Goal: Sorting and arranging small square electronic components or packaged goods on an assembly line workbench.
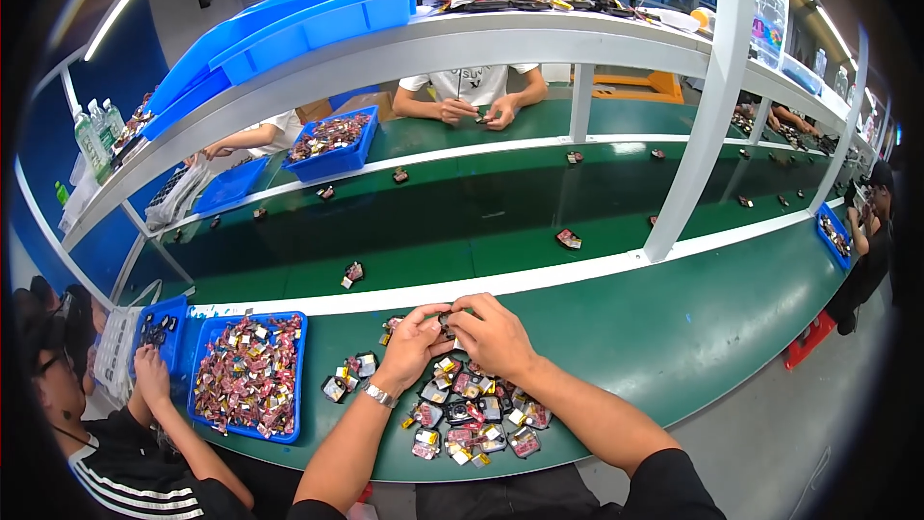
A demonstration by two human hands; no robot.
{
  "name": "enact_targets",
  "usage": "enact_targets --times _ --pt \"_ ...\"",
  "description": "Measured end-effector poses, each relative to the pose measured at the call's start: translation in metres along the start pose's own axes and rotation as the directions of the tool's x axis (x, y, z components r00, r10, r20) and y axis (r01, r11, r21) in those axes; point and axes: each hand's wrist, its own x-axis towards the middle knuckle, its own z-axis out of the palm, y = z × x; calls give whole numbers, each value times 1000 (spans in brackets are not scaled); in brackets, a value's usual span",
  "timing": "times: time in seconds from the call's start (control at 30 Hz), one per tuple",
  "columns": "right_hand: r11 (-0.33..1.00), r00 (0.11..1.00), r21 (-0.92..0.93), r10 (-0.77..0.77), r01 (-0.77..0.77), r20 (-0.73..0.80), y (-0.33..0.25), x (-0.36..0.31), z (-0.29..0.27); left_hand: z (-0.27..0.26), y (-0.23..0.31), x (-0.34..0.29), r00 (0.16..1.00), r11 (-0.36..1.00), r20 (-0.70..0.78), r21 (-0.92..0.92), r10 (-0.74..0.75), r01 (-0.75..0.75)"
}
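In front of me, above the near edge of the green bench (616, 366), both hands are closed on one small dark electronic unit (446, 325); fingers cover most of it. My left hand (408, 345), with a metal watch on its wrist, pinches it from the left. Fingers of my right hand (498, 335) press on it from the right and above. Below them lies a heap of small black housings (462, 412) with circuit boards, silvery cells and yellow tape. A few similar units (335, 387) rest left of my left forearm.
A blue tray (302, 376) full of reddish boards stands at left, beside a smaller blue tray (181, 310) with black parts, where a co-worker's hand (151, 376) reaches. Scattered units (569, 239) lie on the green conveyor (433, 221). A white post (707, 116) and shelf cross ahead.
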Motion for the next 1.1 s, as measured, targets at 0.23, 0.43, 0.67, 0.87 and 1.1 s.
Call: enact_targets --times 0.23,0.43,0.67,0.87,1.1 --pt "999 1000 -47 1 0 10 -7 1 3 5 5 -1 1000 999 -3 -49 -5 4" --pt "995 1000 -95 23 -24 -14 -4 -2 9 5 3 1 1000 1000 4 -22 -1 1" --pt "985 1000 -171 -26 24 -13 -5 -1 10 9 5 -2 1000 1000 -19 -12 -3 2" --pt "976 998 -213 -54 43 -43 -5 -3 12 6 4 -1 1000 1000 13 4 2 -2" --pt "966 998 -254 -57 52 -10 -2 -6 18 10 4 -2 1000 1000 -4 17 20 -20"
